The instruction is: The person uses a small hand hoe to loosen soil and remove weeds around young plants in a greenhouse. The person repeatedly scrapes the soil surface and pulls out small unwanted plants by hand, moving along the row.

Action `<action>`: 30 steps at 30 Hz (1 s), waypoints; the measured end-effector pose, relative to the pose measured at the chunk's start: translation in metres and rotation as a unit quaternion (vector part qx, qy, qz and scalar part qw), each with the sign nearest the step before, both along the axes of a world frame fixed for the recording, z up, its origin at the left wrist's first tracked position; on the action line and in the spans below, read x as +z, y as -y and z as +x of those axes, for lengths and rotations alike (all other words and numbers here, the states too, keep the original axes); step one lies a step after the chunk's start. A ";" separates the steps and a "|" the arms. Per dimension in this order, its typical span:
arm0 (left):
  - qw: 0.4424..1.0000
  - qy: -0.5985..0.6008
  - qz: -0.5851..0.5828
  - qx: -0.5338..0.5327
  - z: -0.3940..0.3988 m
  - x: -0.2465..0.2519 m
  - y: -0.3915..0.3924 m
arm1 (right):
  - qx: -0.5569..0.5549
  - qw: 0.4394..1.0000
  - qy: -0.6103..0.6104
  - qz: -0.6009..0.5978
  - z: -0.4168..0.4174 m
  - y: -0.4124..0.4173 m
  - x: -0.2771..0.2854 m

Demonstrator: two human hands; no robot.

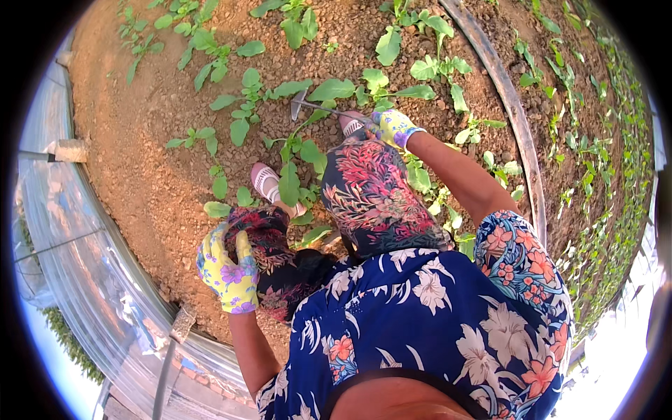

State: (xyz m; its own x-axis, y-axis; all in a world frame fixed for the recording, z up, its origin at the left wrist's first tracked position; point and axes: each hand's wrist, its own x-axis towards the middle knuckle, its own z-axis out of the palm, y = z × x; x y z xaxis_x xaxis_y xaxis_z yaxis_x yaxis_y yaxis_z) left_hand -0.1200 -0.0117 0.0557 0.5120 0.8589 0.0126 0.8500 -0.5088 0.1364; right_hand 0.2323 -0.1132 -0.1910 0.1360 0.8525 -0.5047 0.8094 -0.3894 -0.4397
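My right hand [395, 127], in a yellow glove with purple flowers, is closed on the handle of a small hand hoe [298, 104]. The hoe's metal blade rests at the soil beside a leafy green plant [333, 90], and its thin shaft passes behind a leaf. My left hand [229, 266], gloved alike, lies on my left knee with the thumb apart from the fingers and no tool in it. Between my feet grows another leafy plant [290, 181], close to my shoe [265, 181].
A dark drip hose or strip [512, 100] curves along the right of the bed, with dense seedlings [593, 173] beyond. More young plants [207, 47] stand ahead. Clear plastic sheeting [89, 220] with poles and block footings [70, 150] borders the left.
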 end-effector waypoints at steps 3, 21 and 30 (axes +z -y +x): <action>1.000 0.004 -0.017 0.011 -0.007 -0.001 -0.001 | -0.072 0.996 -0.025 0.046 0.009 0.021 0.031; 0.998 -0.020 -0.042 0.041 -0.022 -0.008 -0.006 | -0.544 0.835 -0.018 0.080 0.083 0.080 -0.048; 0.999 -0.004 -0.037 0.037 -0.026 -0.010 -0.005 | -0.568 0.808 -0.075 0.140 0.065 0.081 -0.022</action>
State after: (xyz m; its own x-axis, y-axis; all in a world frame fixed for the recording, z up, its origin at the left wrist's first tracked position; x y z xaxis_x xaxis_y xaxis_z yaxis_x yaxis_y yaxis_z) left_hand -0.1465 -0.0070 0.0461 0.4478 0.8924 -0.0563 0.8858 -0.4341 0.1642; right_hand 0.2975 -0.1943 -0.2132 0.8657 0.3043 -0.3975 -0.0706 -0.7120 -0.6986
